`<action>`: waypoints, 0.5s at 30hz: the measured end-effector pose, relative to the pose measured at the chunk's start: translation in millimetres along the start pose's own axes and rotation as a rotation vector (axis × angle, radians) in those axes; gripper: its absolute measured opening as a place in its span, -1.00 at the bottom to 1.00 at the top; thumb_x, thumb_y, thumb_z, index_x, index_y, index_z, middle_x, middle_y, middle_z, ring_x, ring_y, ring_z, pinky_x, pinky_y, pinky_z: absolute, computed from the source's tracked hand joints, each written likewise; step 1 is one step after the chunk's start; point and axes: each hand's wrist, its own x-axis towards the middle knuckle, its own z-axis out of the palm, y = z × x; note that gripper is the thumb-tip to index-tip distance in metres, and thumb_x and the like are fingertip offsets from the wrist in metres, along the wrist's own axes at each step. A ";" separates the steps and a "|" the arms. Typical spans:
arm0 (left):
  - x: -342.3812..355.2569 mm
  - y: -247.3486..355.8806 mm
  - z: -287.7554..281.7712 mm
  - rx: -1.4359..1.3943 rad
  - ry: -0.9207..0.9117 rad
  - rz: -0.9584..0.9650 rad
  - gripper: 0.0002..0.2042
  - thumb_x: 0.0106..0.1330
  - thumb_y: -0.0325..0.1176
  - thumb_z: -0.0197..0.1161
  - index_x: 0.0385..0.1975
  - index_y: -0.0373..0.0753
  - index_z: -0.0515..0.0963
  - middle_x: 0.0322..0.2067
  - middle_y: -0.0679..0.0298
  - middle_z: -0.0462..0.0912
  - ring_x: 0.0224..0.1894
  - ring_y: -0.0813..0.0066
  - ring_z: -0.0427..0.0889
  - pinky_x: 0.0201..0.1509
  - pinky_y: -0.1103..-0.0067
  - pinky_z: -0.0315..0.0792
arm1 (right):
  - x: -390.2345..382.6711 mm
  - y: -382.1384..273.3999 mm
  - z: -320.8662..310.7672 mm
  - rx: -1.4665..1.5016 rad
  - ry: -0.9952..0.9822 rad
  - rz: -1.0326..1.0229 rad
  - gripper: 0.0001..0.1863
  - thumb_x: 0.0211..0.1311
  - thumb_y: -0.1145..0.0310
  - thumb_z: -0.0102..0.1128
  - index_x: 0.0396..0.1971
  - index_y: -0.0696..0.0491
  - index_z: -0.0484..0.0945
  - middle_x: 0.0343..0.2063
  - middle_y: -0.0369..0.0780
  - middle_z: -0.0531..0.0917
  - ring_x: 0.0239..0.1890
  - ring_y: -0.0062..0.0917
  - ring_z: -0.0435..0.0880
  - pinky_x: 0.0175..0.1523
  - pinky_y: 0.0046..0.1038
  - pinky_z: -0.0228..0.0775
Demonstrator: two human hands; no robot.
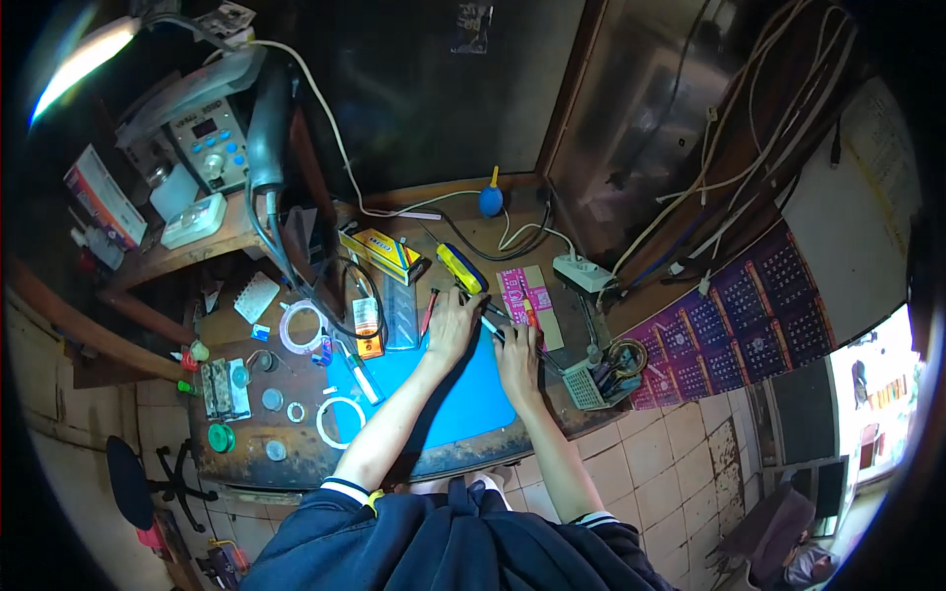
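My left hand (pixel 452 323) is over the far part of a blue work mat (pixel 448 399), with its fingers bent down by a small dark item I cannot make out. Just beyond its fingertips lies a yellow-and-black tool (pixel 457 267) with a thin shaft, perhaps a screwdriver. A red slim tool (pixel 428 312) rests on the left side of that hand. To the right, my right hand (pixel 518 362) reaches forward, fingers bent over slim black-and-white tools (pixel 492 327). What its fingertips grip is too small to tell. A pink-and-tan cardboard piece (pixel 544 311) lies beyond it.
Left of the mat are a yellow box (pixel 382 255), a white ring (pixel 340 423), tape rolls and small jars. A soldering station (pixel 211 148) stands on the left shelf. A blue air blower (pixel 491 200), a power strip (pixel 583 275) and a tool basket (pixel 588 386) line the back and right.
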 end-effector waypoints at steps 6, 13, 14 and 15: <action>5.6 -3.9 12.7 0.073 0.048 -0.020 -0.75 -0.02 -0.42 0.26 -0.28 -0.12 0.53 -0.39 0.14 0.41 -0.30 0.22 0.47 -0.35 0.41 0.41 | 4.0 -5.1 -3.3 -0.008 0.010 0.020 -0.76 0.04 0.43 0.17 -0.31 0.26 0.49 -0.30 -0.06 0.48 -0.12 -0.20 0.40 -0.01 -0.27 0.28; 14.5 -4.6 -1.6 0.210 -0.039 0.095 -0.76 0.01 -0.35 0.22 -0.27 -0.03 0.55 -0.32 0.24 0.42 -0.09 0.28 0.39 -0.18 0.44 0.37 | 0.3 -1.9 -10.2 0.134 0.055 0.032 -0.81 0.03 0.46 0.16 -0.34 0.23 0.51 -0.35 -0.07 0.51 -0.18 -0.20 0.45 -0.07 -0.27 0.31; 14.7 -5.3 -4.1 0.218 -0.109 0.119 -0.75 0.01 -0.33 0.22 -0.25 -0.02 0.55 -0.29 0.25 0.43 -0.07 0.28 0.37 -0.15 0.41 0.35 | -1.3 -2.7 -13.1 0.176 0.052 0.037 -0.81 0.04 0.45 0.15 -0.35 0.22 0.50 -0.35 -0.07 0.50 -0.17 -0.20 0.44 -0.07 -0.27 0.31; 15.0 -5.5 -6.3 0.226 -0.180 0.142 -0.74 0.02 -0.32 0.22 -0.24 -0.02 0.55 -0.26 0.26 0.44 -0.05 0.28 0.35 -0.12 0.38 0.34 | -3.2 -2.9 -14.6 0.218 0.048 0.041 -0.81 0.05 0.43 0.15 -0.35 0.21 0.49 -0.35 -0.07 0.49 -0.16 -0.20 0.43 -0.07 -0.27 0.31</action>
